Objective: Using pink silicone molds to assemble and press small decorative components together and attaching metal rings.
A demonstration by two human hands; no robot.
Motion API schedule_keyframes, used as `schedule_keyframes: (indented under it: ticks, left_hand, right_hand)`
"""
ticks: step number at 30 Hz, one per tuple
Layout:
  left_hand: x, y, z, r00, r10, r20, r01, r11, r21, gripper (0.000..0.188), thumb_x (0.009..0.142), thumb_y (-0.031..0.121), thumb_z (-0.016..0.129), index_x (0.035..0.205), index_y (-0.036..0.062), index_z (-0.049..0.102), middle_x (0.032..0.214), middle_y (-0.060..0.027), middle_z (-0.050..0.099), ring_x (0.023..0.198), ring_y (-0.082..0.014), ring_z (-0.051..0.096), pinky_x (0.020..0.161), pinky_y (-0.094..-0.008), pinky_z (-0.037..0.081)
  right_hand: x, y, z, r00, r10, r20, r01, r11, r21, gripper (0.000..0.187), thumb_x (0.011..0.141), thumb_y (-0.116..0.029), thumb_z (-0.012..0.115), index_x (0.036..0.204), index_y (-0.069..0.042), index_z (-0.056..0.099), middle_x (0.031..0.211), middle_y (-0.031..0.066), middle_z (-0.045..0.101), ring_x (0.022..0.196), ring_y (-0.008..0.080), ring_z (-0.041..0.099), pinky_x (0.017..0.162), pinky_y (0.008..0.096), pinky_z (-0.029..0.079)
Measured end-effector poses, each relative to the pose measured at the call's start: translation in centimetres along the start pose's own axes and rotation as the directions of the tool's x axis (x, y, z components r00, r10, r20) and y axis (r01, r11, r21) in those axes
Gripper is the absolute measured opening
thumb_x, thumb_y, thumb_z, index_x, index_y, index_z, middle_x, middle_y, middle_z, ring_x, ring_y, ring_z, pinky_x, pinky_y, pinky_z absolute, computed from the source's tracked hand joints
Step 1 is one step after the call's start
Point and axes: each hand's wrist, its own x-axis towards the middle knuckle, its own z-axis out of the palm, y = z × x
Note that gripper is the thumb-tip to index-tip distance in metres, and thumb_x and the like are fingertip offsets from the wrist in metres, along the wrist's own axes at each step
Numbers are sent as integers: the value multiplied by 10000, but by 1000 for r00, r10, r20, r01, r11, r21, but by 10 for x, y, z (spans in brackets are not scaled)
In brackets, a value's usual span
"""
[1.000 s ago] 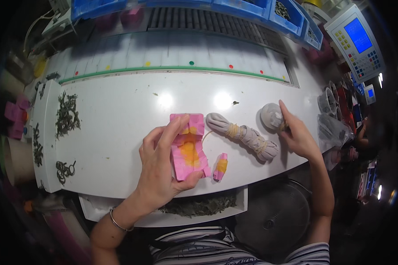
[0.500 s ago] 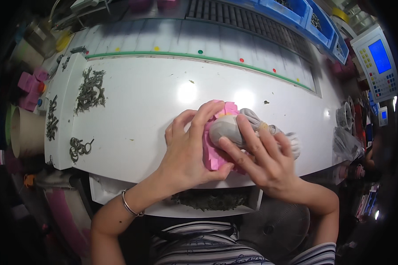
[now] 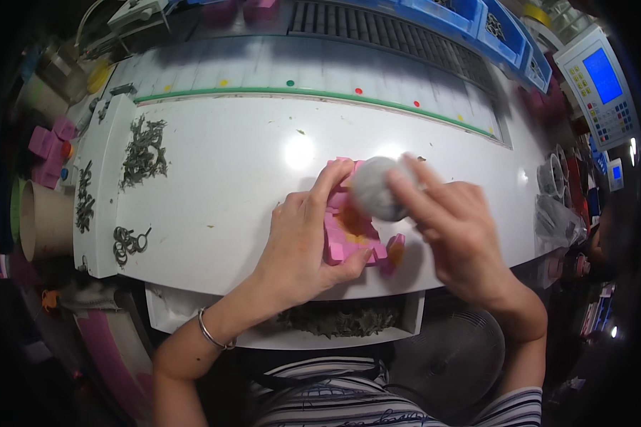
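Left hand (image 3: 295, 238): fingers gripping pink-yellow mold (image 3: 350, 222) over worktop (image 3: 214, 178). Right hand (image 3: 466, 231): fingers pinching grey cloth pouch (image 3: 379, 189), mold's 1 o'clock; contact unclear. Brace mold, dab lightly, avoid loose piece (image 3: 395, 253) at 4 o'clock.

Our left elbow (image 3: 167, 363) bends sharply between 7 and 8 o'clock, and the left forearm (image 3: 238, 306) slants up toward 1 o'clock. Our left hand (image 3: 303, 235), near the centre, curls into a C facing 3 o'clock, its index finger (image 3: 334, 175) arched toward 1 and its thumb (image 3: 349, 266) toward 4. Our right elbow (image 3: 536, 324) bends around 4 o'clock. Our right hand (image 3: 456, 220), raised near 3 o'clock, shows its back; its fingers (image 3: 424, 203), blurred, are bent in a grip pointing toward 10.
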Motion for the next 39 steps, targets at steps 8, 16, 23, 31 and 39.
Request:
schedule_keyframes:
  ticks: [8, 16, 23, 31, 39]
  left_hand:
    - [8, 5, 12, 978, 197, -64, -187, 972, 141, 626, 773, 288, 624, 1359, 133, 463, 1420, -74, 389, 886, -265, 482, 860, -332, 411]
    - [7, 1, 19, 903, 311, -295, -258, 945, 203, 492, 769, 245, 649, 1246, 139, 594, 1240, -109, 493, 776, -200, 543, 691, -304, 493]
    - [7, 36, -4, 974, 191, -123, -157, 956, 247, 600, 660, 152, 763, 1230, 97, 585, 1148, -92, 509, 768, -156, 567, 597, -264, 489]
    - [-2, 11, -11, 993, 115, -33, -118, 989, -95, 676, 631, 34, 776, 1252, 66, 511, 1085, -112, 574, 850, -226, 646, 696, -307, 531]
    - [-5, -6, -15, 991, -81, 111, 136, 695, -706, 597, 719, -95, 705, 1245, 1, 441, 1243, -118, 488, 1157, -219, 514, 970, -335, 493]
  right_hand:
    - [-115, 100, 9, 846, 514, -142, -496, 856, 147, 600, 735, 139, 506, 1303, -53, 503, 1316, 213, 487, 1029, 322, 554, 960, 387, 355]
    - [-82, -8, 49, 946, 279, -165, -216, 922, 321, 599, 651, -34, 762, 1211, -8, 554, 1250, 194, 496, 964, 289, 560, 809, 354, 476]
    - [-72, 4, 62, 948, 274, -158, -171, 864, 474, 502, 673, 3, 745, 1133, 5, 543, 1144, 159, 501, 955, 297, 575, 749, 335, 521]
    - [6, -22, 35, 962, 18, -271, 227, 495, 839, 598, 724, -41, 724, 1255, -30, 447, 1144, 148, 505, 916, 211, 601, 725, 317, 537]
    - [-2, -5, 48, 990, 136, -42, -50, 610, 791, 717, 697, -27, 744, 1325, -75, 402, 1061, 126, 540, 798, 220, 624, 664, 306, 499]
